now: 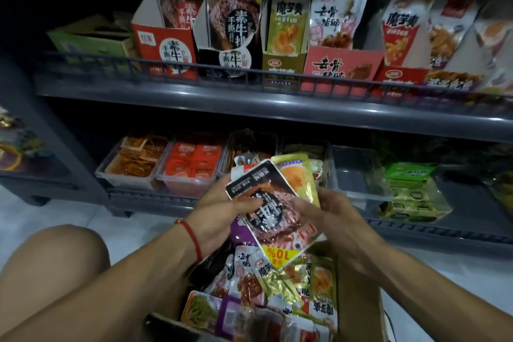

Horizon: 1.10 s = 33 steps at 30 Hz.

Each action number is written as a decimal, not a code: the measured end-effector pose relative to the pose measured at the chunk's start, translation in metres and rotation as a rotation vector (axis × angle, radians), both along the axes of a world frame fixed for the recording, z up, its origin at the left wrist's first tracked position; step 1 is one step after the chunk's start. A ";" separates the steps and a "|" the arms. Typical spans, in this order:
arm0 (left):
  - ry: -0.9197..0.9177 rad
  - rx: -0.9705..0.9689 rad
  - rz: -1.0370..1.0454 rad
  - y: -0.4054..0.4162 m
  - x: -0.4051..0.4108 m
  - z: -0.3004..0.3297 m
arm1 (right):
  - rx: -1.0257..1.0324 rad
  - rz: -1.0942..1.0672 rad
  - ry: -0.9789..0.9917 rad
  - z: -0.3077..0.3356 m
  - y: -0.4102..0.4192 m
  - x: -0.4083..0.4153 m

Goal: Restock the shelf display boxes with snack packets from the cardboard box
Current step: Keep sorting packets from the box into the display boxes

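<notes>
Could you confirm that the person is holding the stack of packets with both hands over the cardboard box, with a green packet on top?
Not quite: the head view shows a black packet on top, not green. Both the left hand and right hand do hold the stack over the cardboard box.

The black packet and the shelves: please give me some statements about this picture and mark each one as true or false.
1. Both hands hold the black packet. True: the left hand and the right hand grip it from either side.
2. The black packet is held the right way up. False: its print is upside down.
3. A red string is around the right wrist. False: it is on the left wrist.
4. The upper shelf has a black display box with a matching packet standing in it. True.
5. The cardboard box below the hands is empty. False: it holds many snack packets.
6. The clear bin on the lower shelf looks empty. True.
</notes>
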<state>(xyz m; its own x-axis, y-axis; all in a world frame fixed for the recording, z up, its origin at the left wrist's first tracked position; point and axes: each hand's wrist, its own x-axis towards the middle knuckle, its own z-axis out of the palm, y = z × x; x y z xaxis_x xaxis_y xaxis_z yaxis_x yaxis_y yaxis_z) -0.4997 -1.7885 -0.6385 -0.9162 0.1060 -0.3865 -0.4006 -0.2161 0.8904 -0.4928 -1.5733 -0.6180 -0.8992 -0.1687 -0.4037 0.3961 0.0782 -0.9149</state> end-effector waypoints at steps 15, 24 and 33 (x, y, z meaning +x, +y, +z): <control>0.232 -0.278 0.167 -0.009 -0.010 0.032 | 0.681 0.426 0.443 0.055 0.026 -0.028; 0.207 -0.170 0.039 -0.010 -0.008 0.044 | 0.651 0.069 0.574 0.086 -0.004 -0.027; 0.199 0.095 0.237 -0.025 -0.020 0.062 | 0.404 0.068 0.404 0.130 -0.023 -0.036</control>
<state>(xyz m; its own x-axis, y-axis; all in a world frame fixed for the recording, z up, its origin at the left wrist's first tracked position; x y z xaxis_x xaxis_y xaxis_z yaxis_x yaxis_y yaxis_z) -0.5193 -1.8138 -0.5767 -0.9762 -0.0925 -0.1959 -0.1492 -0.3688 0.9175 -0.5287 -1.5965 -0.4879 -0.9879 -0.1358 -0.0749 0.0031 0.4658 -0.8849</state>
